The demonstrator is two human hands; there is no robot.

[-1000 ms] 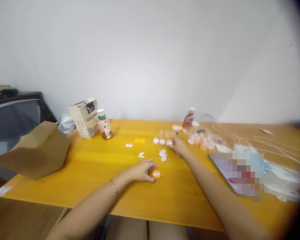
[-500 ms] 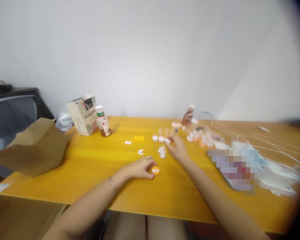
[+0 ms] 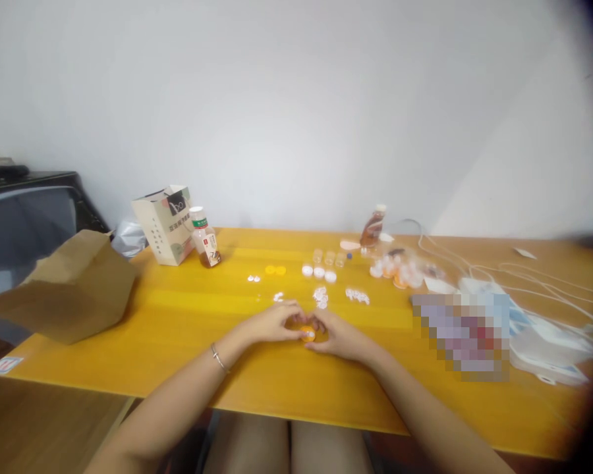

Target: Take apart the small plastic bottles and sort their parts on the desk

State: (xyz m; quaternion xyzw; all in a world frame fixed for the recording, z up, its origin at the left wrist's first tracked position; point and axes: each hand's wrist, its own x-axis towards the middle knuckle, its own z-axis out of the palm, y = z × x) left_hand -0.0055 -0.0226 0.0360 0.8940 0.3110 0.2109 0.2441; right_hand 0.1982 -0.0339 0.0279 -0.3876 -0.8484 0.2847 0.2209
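Near the front middle of the table, a small round orange cap (image 3: 307, 334) with something white inside sits between my two hands. The fingers and thumb of my left hand (image 3: 279, 322) curl around its left edge. From the other side, the thumb and fingers of my right hand (image 3: 338, 334) close round it. Whether anything else is in the fingers cannot be made out. Beyond the hands lie a cluster of small white pieces (image 3: 320, 297), a row of similar white pieces (image 3: 358, 296) and three white round lids (image 3: 319, 272).
Clear small jars (image 3: 329, 257) stand behind the lids. Yellow discs (image 3: 275, 270) lie farther left. A labelled bottle (image 3: 207, 240), paper bag (image 3: 165, 227) and brown bag (image 3: 79, 286) are at left. On the right are a brown bottle (image 3: 373, 227), a pile of lids (image 3: 400, 270) and cables (image 3: 538, 280).
My right hand has moved back from the white lids toward me and now meets my left hand at the orange cap. The row of white pieces it covered shows now.
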